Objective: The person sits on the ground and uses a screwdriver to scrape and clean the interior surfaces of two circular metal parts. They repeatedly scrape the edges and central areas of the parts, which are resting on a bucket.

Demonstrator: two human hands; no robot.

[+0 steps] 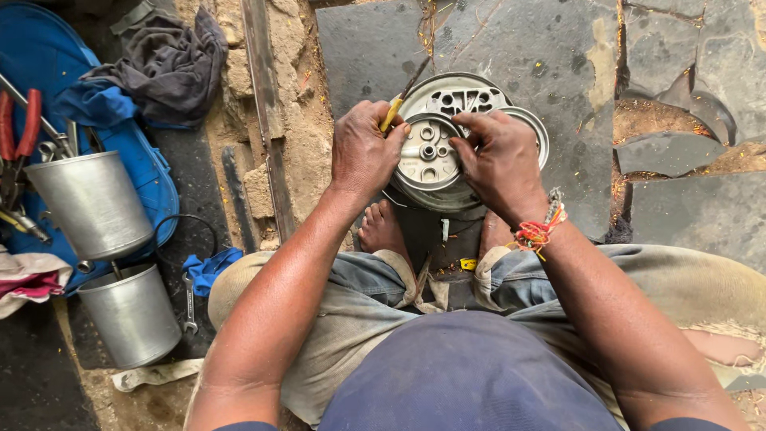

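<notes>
Left hand [363,152] and right hand [499,164] reach forward, each grip closed.

two steel buckets [92,203] | blue tray [48,56] | dark rag [171,68] | red-handled pliers [20,128] | wrench [189,303] on ground

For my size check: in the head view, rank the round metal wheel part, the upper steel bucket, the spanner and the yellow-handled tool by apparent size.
1. Round metal wheel part
2. Upper steel bucket, close behind; nearness unclear
3. Spanner
4. Yellow-handled tool, partly hidden in left hand, so unsure
</notes>
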